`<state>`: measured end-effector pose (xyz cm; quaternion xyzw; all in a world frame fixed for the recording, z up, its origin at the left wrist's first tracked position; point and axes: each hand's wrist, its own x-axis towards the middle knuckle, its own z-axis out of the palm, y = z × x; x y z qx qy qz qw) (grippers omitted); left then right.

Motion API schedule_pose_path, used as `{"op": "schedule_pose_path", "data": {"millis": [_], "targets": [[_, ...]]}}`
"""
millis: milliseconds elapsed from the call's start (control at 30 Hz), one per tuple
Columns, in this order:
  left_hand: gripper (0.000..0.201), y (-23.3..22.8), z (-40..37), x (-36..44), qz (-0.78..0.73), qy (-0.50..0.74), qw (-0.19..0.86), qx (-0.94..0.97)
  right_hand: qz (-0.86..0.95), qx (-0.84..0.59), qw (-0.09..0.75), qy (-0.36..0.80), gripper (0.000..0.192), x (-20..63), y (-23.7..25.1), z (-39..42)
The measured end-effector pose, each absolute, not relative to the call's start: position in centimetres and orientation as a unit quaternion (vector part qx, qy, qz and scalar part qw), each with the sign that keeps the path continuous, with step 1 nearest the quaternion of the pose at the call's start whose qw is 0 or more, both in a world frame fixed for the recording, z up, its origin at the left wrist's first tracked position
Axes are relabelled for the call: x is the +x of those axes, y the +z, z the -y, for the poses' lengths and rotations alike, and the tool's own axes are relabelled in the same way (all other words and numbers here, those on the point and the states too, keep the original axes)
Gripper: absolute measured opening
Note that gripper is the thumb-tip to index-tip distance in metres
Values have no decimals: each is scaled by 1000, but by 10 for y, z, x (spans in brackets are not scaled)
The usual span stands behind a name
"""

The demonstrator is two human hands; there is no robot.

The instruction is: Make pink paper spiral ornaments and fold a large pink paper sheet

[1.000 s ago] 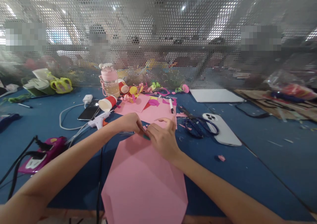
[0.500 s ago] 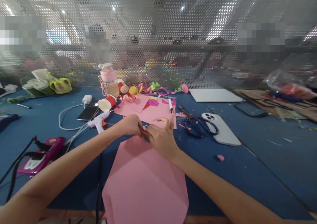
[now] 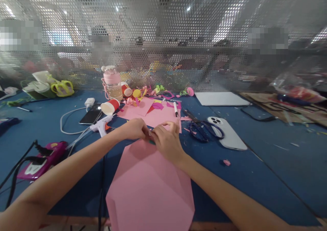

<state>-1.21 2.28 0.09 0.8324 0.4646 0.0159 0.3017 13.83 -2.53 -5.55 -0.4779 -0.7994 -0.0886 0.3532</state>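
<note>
A large pink paper sheet [image 3: 150,186] with angled corners lies in front of me, its near end past the table edge. At its far edge my left hand [image 3: 136,129] is closed, fingertips pinched together. My right hand [image 3: 168,141] meets it there, thumb and fingers closed against the same spot. A small green piece [image 3: 151,142] shows under the fingers at the top of the sheet. What exactly each hand pinches is mostly hidden. Right of my right hand lie blue-handled scissors [image 3: 204,129], and a white glue gun [image 3: 102,124] rests left of my left hand.
Pink paper scraps [image 3: 158,117] with a marker [image 3: 175,109] lie beyond my hands. A bottle [image 3: 112,83] and a red paper cup [image 3: 110,106] stand and lie at back left. A white phone [image 3: 227,134] is at right; a purple power strip [image 3: 43,161] at left.
The fingers of my right hand have curled in closer to my left hand. Both hands stay at the sheet's far edge, and the sheet has barely moved.
</note>
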Motion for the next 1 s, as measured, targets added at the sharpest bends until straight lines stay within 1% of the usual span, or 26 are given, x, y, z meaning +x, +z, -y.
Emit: {"op": "schedule_pose_path", "data": {"millis": [67, 133, 233, 300, 367, 467, 600, 833, 1000], "targets": [[19, 0, -25, -14, -449, 23, 295, 843, 770, -516, 367, -75, 18, 143, -53, 23], [27, 0, -25, -16, -436, 29, 290, 851, 748, -540, 385, -31, 22, 150, -51, 19], [37, 4, -25, -17, -431, 36, 289, 854, 749, -523, 392, 109, 32, 158, -52, 12], [36, 7, -25, -17, -421, 36, 290, 859, 751, -500, 385, 193, 37, 160, -53, 9], [34, 8, -26, -17, -403, 35, 289, 867, 741, -492, 391, 236, 40, 160, -54, 8], [30, 8, -27, -17, -384, 42, 305, 870, 725, -489, 420, 242, 40, 158, -54, 9], [27, 6, -26, -16, -385, 59, 341, 856, 730, -485, 429, 220, 38, 157, -54, 9], [22, 7, -25, -12, -401, 40, 272, 874, 732, -500, 421, 192, 38, 154, -55, 12], [20, 6, -28, -13, -363, 13, 242, 900, 736, -501, 419, 177, 40, 154, -54, 12]]}}
